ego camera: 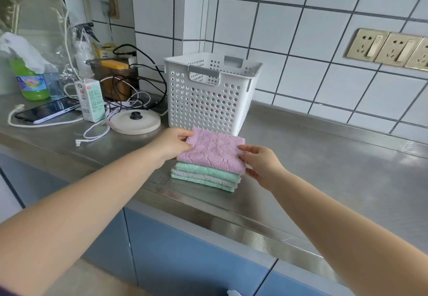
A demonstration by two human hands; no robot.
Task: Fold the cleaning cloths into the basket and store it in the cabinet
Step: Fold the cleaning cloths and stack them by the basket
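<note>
A folded pink cloth (214, 151) lies on top of a small stack of folded green and grey cloths (206, 178) on the steel counter (324, 170). My left hand (172, 144) pinches the pink cloth's left edge, thumb on top. My right hand (260, 163) holds its right edge, fingers on top and thumb below. Just behind the stack stands a white perforated basket (208, 96) with grey handles; what is inside it cannot be seen.
Left of the basket are a round kettle base (135, 122), tangled cables (129, 87), a small carton (91, 100), a phone (46, 110) and a green bottle (30, 80). Blue cabinet doors (185, 261) run under the counter. Wall sockets (389, 49) sit at the right.
</note>
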